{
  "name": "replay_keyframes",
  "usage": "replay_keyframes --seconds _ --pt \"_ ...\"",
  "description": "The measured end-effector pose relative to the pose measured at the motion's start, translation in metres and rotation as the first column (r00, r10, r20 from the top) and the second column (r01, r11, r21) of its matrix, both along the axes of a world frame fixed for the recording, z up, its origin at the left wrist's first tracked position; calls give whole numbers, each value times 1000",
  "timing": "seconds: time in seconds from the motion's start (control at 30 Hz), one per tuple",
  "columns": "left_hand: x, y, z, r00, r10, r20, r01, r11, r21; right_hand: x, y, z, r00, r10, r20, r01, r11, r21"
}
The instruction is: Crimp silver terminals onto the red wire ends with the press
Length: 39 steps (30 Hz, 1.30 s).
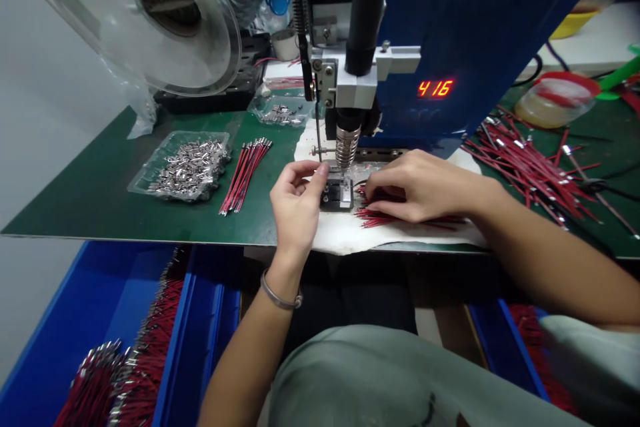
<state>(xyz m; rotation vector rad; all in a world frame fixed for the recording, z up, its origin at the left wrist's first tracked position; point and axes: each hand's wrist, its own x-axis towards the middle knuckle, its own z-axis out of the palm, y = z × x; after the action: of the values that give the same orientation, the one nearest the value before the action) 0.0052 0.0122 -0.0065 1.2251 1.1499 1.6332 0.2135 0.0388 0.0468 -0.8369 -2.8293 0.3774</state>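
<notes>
My left hand (pixel 300 197) is at the left side of a small metal fixture (pixel 340 193), thumb and fingertips pinched together; whatever they hold is too small to make out. Directly over the fixture is the soldering machine's tip with its coiled spring (pixel 347 147). To the right, my right hand (pixel 413 187) curls over a pile of short red and black wires (pixel 377 219) on a white cloth (pixel 345 240). Its thumb and forefinger close toward the wires, and its other fingers are partly hidden.
Left of my hands lie a bundle of wires (pixel 245 173) and a clear tray (pixel 137 180) of small metal parts. The blue machine housing (pixel 415 13) rises behind. More loose wires (pixel 540 173) spread at right. Blue bins (pixel 120 273) with wires sit below the green table's edge (pixel 150 230).
</notes>
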Motion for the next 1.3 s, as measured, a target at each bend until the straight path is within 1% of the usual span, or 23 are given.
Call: replay_keyframes --seconds 0.1,0.27,0.4,0.57,0.8,1.03,1.2,1.3 --pt "2 -3 -3 999 23 -29 -23 999 -26 -1 -3 3 999 4 51 -2 1000 -28" --pt "1 -8 -1 998 40 -52 -43 998 -54 -1 -5 5 988 9 154 3 997 -78" --pt "1 -10 0 998 31 -49 -34 998 -61 1 -5 7 982 -2 190 22 994 -104" --pt "1 -10 0 996 43 -83 -47 998 -42 1 -7 7 977 -7 212 27 996 -91" --pt "-1 -8 -2 996 11 -89 -15 999 -36 -1 -8 7 981 -4 195 25 995 -102" --pt "0 -9 -1 997 18 -79 -21 999 -33 -1 -7 7 981 -7 194 26 995 -97" --pt "-1 -10 0 993 35 -112 -40 998 -42 0 -6 9 996 1 88 11 992 -126" --pt "-1 -10 0 992 37 -120 -43 998 -46 2 -5 9 999 -36 22 38 991 -129"
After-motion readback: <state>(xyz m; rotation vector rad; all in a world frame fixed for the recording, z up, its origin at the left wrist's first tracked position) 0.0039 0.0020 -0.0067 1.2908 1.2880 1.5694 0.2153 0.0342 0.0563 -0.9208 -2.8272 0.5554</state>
